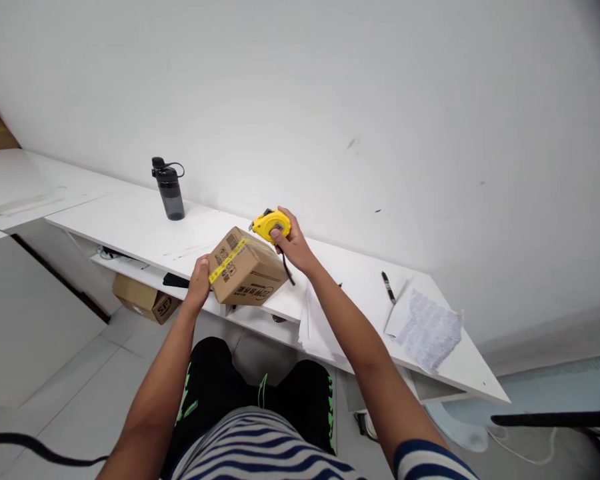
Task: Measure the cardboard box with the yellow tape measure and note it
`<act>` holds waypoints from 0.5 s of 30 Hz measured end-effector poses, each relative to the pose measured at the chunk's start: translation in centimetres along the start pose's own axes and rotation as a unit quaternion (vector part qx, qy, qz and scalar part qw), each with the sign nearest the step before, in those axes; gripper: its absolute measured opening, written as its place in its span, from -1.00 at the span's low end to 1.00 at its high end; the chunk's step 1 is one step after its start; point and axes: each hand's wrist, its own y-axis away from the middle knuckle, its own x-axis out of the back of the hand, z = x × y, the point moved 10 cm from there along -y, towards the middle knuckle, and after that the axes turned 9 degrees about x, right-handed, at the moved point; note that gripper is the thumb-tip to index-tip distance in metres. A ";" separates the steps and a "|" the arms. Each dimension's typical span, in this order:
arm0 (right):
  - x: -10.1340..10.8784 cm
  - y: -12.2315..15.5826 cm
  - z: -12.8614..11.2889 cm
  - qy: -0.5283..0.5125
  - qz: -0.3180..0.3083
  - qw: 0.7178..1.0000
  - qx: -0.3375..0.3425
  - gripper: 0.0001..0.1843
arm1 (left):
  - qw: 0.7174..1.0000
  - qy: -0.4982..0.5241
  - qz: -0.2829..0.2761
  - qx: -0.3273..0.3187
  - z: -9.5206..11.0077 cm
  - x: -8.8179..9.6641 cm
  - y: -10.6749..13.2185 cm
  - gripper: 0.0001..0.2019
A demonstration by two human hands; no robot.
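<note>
Gripped in your right hand (294, 243), a yellow tape measure (266, 225) sits just above the far right corner of the small cardboard box (247, 270), its metal hook pointing left and its black strap (287, 268) dangling beside the box. Your left hand (199, 283) is closed on the box's left end, tilting it over the front edge of the white desk (125, 208); you can't tell whether it touches the desktop. Leftward, you have desktop to move over before the black water bottle (171, 199); behind, the wall (330, 120) limits you. Under your right forearm, the paper stack (319, 323) juts past the front edge. Farther right lie the black marker (388, 287) and a handwritten sheet (430, 327).
</note>
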 end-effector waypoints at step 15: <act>-5.7 1.2 -0.3 0.164 -0.112 0.980 -0.006 -0.26 | 0.995 0.046 -0.073 -0.041 5.4 -6.4 5.3 -0.31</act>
